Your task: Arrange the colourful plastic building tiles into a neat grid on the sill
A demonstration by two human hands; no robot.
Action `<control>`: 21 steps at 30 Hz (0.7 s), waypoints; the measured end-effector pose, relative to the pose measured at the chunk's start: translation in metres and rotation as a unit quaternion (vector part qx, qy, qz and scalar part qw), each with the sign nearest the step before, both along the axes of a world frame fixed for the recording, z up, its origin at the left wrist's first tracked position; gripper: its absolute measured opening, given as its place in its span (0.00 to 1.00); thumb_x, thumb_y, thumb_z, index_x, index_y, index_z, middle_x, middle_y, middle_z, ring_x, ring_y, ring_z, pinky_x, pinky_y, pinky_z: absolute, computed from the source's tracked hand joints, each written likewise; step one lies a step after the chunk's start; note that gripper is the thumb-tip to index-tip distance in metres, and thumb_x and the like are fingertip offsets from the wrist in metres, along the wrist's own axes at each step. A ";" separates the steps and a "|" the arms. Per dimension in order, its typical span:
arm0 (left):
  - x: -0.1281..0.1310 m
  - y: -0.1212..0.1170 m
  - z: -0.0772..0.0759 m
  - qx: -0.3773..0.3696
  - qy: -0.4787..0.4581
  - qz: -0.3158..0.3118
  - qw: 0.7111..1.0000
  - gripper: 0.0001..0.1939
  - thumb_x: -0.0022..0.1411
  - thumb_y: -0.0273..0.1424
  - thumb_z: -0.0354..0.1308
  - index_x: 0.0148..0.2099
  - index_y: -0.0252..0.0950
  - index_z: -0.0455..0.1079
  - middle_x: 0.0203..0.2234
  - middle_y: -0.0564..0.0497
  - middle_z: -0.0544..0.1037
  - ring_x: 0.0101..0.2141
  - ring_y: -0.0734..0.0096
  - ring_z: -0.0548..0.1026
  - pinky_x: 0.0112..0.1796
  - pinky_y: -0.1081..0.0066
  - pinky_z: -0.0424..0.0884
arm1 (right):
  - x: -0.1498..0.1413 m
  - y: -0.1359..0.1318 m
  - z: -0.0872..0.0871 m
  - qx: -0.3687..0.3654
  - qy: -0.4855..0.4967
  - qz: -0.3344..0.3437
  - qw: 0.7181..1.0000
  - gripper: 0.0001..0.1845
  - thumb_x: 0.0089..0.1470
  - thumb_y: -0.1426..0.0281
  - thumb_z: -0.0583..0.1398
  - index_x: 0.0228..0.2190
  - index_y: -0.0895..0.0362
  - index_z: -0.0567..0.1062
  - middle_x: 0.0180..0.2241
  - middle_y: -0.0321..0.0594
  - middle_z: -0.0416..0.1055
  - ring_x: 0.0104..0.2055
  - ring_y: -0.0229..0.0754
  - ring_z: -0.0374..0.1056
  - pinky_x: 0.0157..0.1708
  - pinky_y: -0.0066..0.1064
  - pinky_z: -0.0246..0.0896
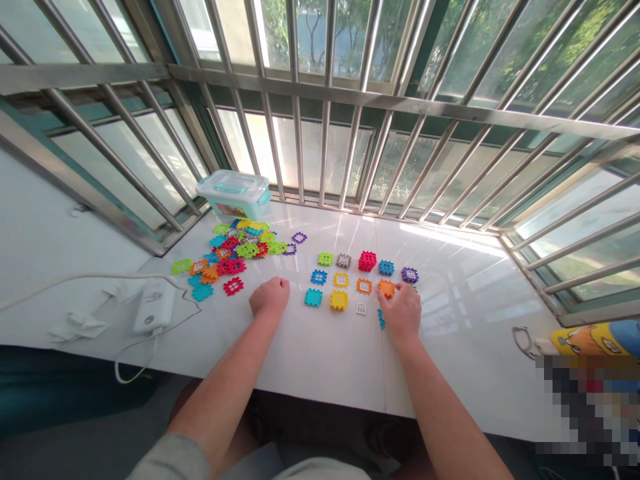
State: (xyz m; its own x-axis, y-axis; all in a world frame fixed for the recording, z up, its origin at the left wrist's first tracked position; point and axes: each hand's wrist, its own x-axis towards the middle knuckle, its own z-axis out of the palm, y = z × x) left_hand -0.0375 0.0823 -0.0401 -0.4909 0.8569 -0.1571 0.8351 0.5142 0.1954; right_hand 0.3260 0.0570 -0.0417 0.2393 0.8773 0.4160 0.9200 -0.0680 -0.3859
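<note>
Your L hand (270, 298) sits palm-down on the white window ledge (450, 320), mid-way along and near the front edge, fingers curled together w/ nothing showing in them. Your R hand (399, 313) is at the right end of the laid-out group, fingertips (395, 291) on an orange waffle-block tile (386, 288). Prob a light touch, but can't tell if it's a pinch from this angle. A blue piece (381, 319) sits just by that hand's heel.

Laid out so far: approx 3 spaced rows mid-ledge, incl a red cube (367, 261) up top and a teal tile (313, 297) at bottom left. Not yet spaced out: the bigger mixed heap of tiles (235, 250) toward the back-left corner, beside the lidded plastic box (233, 193). Power bank (154, 307) lies nearer the left end.
</note>
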 end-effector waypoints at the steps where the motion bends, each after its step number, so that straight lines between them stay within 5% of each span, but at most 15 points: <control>1: 0.000 0.000 0.000 0.000 -0.001 0.000 1.000 0.25 0.72 0.40 0.42 0.49 0.43 0.82 0.40 0.39 0.84 0.40 0.48 0.82 0.38 0.60 0.71 | -0.001 -0.003 0.002 0.009 0.001 0.006 1.000 0.27 0.64 0.46 0.58 0.49 0.56 0.68 0.48 0.52 0.72 0.52 0.56 0.64 0.51 0.45 0.59; 7: -0.002 0.001 -0.002 0.011 -0.005 -0.005 1.000 0.25 0.72 0.40 0.43 0.49 0.41 0.82 0.39 0.37 0.84 0.40 0.48 0.82 0.38 0.60 0.70 | -0.033 -0.049 0.014 0.031 0.046 0.093 0.994 0.21 0.69 0.49 0.54 0.42 0.53 0.70 0.36 0.44 0.71 0.40 0.50 0.67 0.44 0.39 0.61; 13: 0.000 -0.003 -0.004 0.035 0.021 -0.025 0.999 0.26 0.72 0.38 0.42 0.47 0.38 0.83 0.36 0.37 0.84 0.38 0.51 0.81 0.44 0.58 0.68 | -0.077 -0.107 -0.009 -0.038 0.024 0.224 0.974 0.21 0.73 0.56 0.51 0.31 0.52 0.71 0.24 0.35 0.66 0.27 0.41 0.63 0.31 0.32 0.53; 17: 0.001 -0.008 -0.005 0.107 0.074 -0.042 0.991 0.25 0.71 0.35 0.43 0.43 0.37 0.84 0.33 0.39 0.84 0.40 0.54 0.79 0.57 0.50 0.59 | -0.086 -0.110 -0.022 -0.070 -0.032 0.258 0.963 0.22 0.73 0.56 0.52 0.29 0.53 0.72 0.23 0.36 0.69 0.25 0.39 0.64 0.29 0.32 0.45; 21: -0.002 -0.010 -0.004 0.138 0.071 -0.003 0.988 0.25 0.71 0.35 0.44 0.42 0.38 0.84 0.32 0.38 0.83 0.42 0.53 0.77 0.56 0.52 0.60 | -0.085 -0.104 -0.023 -0.082 -0.044 0.240 0.966 0.23 0.73 0.56 0.52 0.28 0.53 0.72 0.23 0.36 0.69 0.24 0.38 0.62 0.28 0.32 0.41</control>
